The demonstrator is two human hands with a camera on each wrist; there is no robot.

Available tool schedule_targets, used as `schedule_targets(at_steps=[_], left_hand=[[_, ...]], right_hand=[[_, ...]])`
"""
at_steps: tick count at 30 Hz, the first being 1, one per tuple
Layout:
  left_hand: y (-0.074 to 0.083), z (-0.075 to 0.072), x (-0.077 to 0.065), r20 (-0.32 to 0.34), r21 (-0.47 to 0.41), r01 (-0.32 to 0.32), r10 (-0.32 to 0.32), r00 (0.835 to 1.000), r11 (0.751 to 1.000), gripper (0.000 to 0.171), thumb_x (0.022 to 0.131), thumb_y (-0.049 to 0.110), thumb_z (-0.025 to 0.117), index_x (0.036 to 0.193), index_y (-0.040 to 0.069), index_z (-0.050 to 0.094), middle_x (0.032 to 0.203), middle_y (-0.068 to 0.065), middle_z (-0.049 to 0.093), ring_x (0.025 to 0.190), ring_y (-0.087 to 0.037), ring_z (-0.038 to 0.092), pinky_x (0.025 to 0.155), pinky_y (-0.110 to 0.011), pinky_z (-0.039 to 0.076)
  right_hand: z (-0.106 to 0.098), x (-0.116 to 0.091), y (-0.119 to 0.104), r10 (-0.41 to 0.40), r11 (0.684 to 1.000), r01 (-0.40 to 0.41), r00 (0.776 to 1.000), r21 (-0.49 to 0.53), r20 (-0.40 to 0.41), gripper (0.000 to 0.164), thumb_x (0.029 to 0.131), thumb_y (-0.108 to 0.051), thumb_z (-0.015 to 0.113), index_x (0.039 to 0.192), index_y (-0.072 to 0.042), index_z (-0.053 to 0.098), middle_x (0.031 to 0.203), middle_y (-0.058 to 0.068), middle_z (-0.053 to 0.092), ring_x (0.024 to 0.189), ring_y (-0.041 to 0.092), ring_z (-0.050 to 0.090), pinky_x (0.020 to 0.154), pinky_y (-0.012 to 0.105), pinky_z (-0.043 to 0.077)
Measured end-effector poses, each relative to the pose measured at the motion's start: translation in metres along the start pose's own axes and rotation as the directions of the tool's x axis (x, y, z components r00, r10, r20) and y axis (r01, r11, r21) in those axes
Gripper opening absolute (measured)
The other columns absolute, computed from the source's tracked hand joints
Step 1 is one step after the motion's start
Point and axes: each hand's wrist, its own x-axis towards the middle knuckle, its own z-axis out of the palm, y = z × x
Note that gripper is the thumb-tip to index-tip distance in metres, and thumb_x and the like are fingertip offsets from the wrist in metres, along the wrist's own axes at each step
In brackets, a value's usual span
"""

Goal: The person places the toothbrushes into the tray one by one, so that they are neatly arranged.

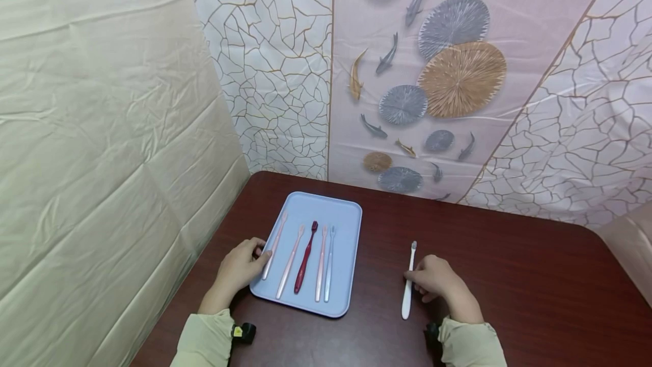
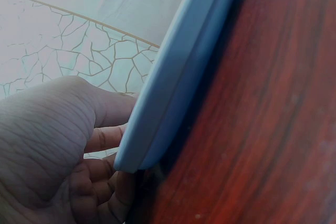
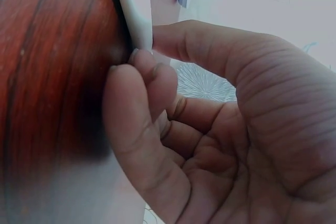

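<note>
My left hand [image 1: 240, 269] grips the left rim of a light blue tray [image 1: 344, 259], thumb over the edge and the other fingers at its side and underneath. In the tray lie several toothbrushes side by side: a dark red toothbrush [image 1: 304, 265] in the middle, pale pink ones such as the pink toothbrush [image 1: 289, 265], and a pale bluish toothbrush [image 1: 329, 268] on the right. To the right of the tray, my right hand [image 1: 442, 281] pinches a white toothbrush [image 1: 406, 303] between thumb and fingers. Its bristle head points away from me, and the handle lies at or just above the table.
The dark red-brown wooden table [image 1: 540, 293] reaches under both arms and on to the right. A patterned cloth [image 1: 285, 61] hangs at the back edge, and a plain cream cloth [image 1: 102, 186] along the left side. Each wrist wears a black camera [image 1: 248, 333].
</note>
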Motion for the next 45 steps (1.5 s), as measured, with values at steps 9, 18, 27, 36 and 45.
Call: schedule_targets(at_steps=[9, 18, 27, 36, 45], left_hand=[[-0.001, 0.001, 0.000, -0.009, 0.006, -0.011, 0.011, 1.000, 1.000, 0.031, 0.093, 0.032, 0.070, 0.115, 0.010, 0.068, 0.088, 0.004, 0.058, 0.074, -0.011, 0.053, 0.068, -0.037, 0.045], [0.001, -0.001, -0.001, -0.007, 0.002, -0.010, 0.010, 1.000, 1.000, 0.031, 0.093, 0.032, 0.070, 0.115, 0.010, 0.068, 0.089, 0.004, 0.058, 0.075, -0.011, 0.054, 0.068, -0.037, 0.045], [0.002, -0.002, -0.002, -0.005, 0.000, -0.002, 0.002, 1.000, 1.000, 0.030, 0.094, 0.032, 0.070, 0.114, 0.010, 0.068, 0.088, 0.004, 0.057, 0.074, -0.011, 0.053, 0.067, -0.037, 0.044], [0.003, -0.002, 0.000, -0.008, 0.002, 0.002, -0.002, 1.000, 1.000, 0.030, 0.094, 0.032, 0.070, 0.113, 0.010, 0.068, 0.088, 0.004, 0.057, 0.074, -0.012, 0.053, 0.067, -0.037, 0.044], [0.002, -0.002, -0.001, 0.005, -0.001, 0.005, -0.005, 1.000, 1.000, 0.030, 0.094, 0.033, 0.069, 0.115, 0.011, 0.068, 0.089, 0.004, 0.058, 0.075, -0.011, 0.053, 0.068, -0.037, 0.044]], right_hand=[[0.000, -0.001, 0.000, -0.013, 1.000, 0.013, 1.000, 0.009, -0.010, 0.030, 0.089, -0.018, 0.072, 0.065, -0.002, 0.064, 0.057, 0.007, 0.056, 0.049, 0.017, 0.056, 0.048, 0.035, 0.055], [0.001, -0.002, -0.003, -0.018, 1.000, 0.018, 1.000, 0.008, -0.007, 0.029, 0.089, -0.017, 0.072, 0.065, -0.002, 0.065, 0.057, 0.007, 0.056, 0.049, 0.017, 0.056, 0.048, 0.035, 0.054], [0.005, -0.001, -0.004, -0.021, 1.000, 0.021, 1.000, 0.019, -0.006, 0.027, 0.089, -0.016, 0.071, 0.067, -0.002, 0.065, 0.057, 0.007, 0.057, 0.048, 0.017, 0.057, 0.048, 0.035, 0.055], [0.008, -0.002, -0.017, -0.046, 0.998, 0.047, 0.999, 0.044, -0.010, 0.024, 0.089, -0.017, 0.071, 0.070, -0.003, 0.065, 0.058, 0.006, 0.058, 0.049, 0.016, 0.057, 0.048, 0.034, 0.054], [0.012, -0.001, -0.041, -0.090, 0.995, 0.090, 0.996, 0.041, 0.004, 0.028, 0.091, -0.018, 0.072, 0.068, -0.003, 0.065, 0.058, 0.006, 0.057, 0.049, 0.017, 0.056, 0.048, 0.035, 0.054]])
